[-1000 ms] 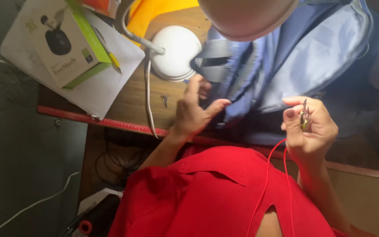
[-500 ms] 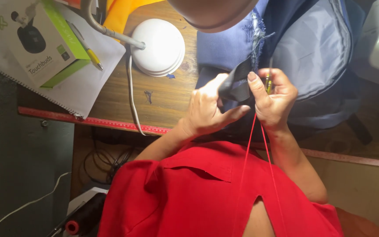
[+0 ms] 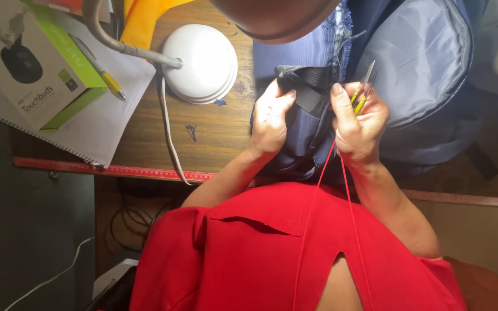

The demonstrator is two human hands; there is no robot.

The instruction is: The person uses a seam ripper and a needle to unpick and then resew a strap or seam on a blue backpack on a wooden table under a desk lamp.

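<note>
1. Blue backpack (image 3: 427, 75): fills the view from 12 to 3 o'clock, lies flat on the desk with the pale lining turned up under strong lamp light.
2. Red shirt (image 3: 249, 259): covers the bottom, from 5 to 7 o'clock, directly under both arms.
3. Wooden desk (image 3: 214, 135): brown and a little scratched, with a red ruler (image 3: 116, 171) along its near edge at 8 o'clock. Below the edge, only a dark floor with loose cables at 7 o'clock; too dim to tell more of the room.
4. Green and white box (image 3: 36, 63) on a sheet of paper at 10 o'clock, a yellow pen (image 3: 102, 63) just beside it.
5. White lamp base (image 3: 200, 63) at 11 o'clock, well apart from both hands.
6. Left hand (image 3: 269, 118): near the centre, fingers and thumb closed on the black strap (image 3: 309, 92) and the blue cloth under it.
7. Right hand (image 3: 359, 124): at 2 o'clock from the centre, touching the strap, fingers curled shut around small yellow-handled snips (image 3: 364, 86), blades pointing up.
8. Red thread (image 3: 341, 173): two strands, from the right hand down toward 6 o'clock. No red stitches visible on the strap, so probably an early stage of the sewing, with most of it left. Needle not visible.
</note>
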